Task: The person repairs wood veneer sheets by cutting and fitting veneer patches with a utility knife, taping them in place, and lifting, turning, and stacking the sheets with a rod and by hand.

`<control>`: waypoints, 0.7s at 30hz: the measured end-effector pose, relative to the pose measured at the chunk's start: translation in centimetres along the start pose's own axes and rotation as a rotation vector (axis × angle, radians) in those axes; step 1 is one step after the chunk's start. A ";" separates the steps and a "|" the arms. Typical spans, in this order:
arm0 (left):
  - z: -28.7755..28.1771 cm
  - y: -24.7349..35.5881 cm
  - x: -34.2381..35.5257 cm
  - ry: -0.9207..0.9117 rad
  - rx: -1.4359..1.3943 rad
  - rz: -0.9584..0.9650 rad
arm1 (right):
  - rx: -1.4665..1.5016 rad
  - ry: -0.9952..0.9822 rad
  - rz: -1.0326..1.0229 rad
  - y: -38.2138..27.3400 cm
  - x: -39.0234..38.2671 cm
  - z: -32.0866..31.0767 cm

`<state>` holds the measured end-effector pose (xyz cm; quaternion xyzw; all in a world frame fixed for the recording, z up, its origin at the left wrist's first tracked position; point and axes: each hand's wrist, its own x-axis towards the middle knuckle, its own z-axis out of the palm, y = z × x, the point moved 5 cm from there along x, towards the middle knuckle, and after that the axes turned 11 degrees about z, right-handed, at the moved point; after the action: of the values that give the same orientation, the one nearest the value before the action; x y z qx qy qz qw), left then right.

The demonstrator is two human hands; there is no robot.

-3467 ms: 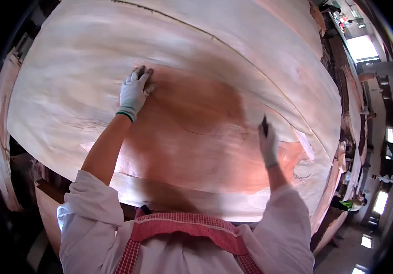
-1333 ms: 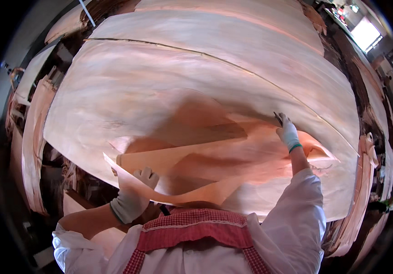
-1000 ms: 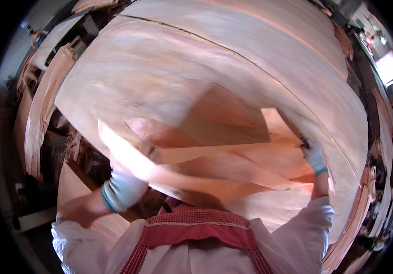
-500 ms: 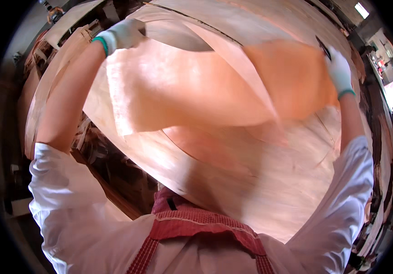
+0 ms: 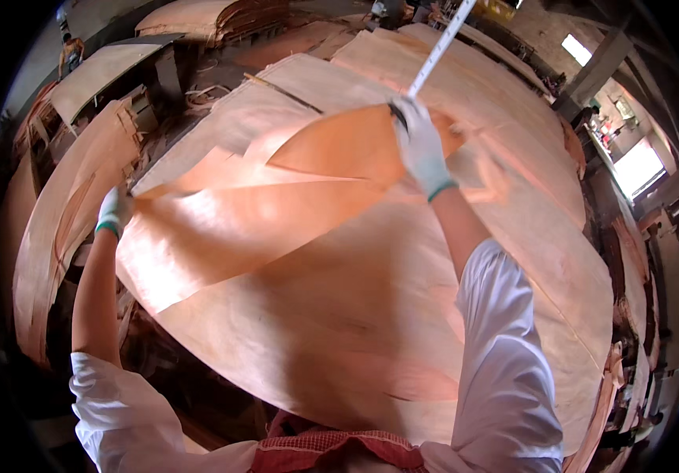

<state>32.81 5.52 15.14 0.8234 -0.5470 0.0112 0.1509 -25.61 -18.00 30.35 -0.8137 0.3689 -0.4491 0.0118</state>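
Note:
My left hand, in a white glove with a green cuff, grips the left end of a torn, pale orange veneer sheet at the left edge of a broad stack of paler sheets. My right hand, gloved the same way, is closed on a slim black tool over the upper right part of the orange sheet; whether it also grips the sheet is hidden. The loose sheet lies creased and overlapping in several flaps.
More veneer stacks stand at the left, the back and along the right. A white marked pole rises beyond my right hand. Two people are in the far left and right background.
The orange sheet, flat then lifted by both hands, has been carried farther up the stack. Since half a second ago my left hand moved down and left, my right hand toward the middle.

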 end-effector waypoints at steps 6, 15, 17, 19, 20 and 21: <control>0.9 -16.2 -5.5 0.075 0.200 -0.364 | 0.459 0.140 0.821 4.0 -0.7 -3.1; 15.2 2.7 -12.5 -0.642 0.358 0.404 | 0.364 0.383 0.429 -1.5 14.7 -8.5; 11.4 12.9 -17.5 -0.934 -0.109 0.766 | 0.449 0.448 0.392 -2.7 14.4 -7.9; 9.7 19.1 -19.1 -0.927 -0.228 1.046 | 0.731 0.347 0.616 -4.5 11.9 -5.4; 9.2 21.7 -18.7 -0.801 -0.288 1.236 | 0.725 0.275 0.656 -6.0 9.9 -5.0; 5.3 25.7 -15.8 -0.661 -0.369 0.973 | 0.698 0.222 0.700 -6.8 7.2 -5.2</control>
<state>2.46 9.15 13.23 0.3995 -0.8708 -0.2718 0.0910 -23.05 -15.86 41.05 -0.5362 0.4466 -0.5984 0.3938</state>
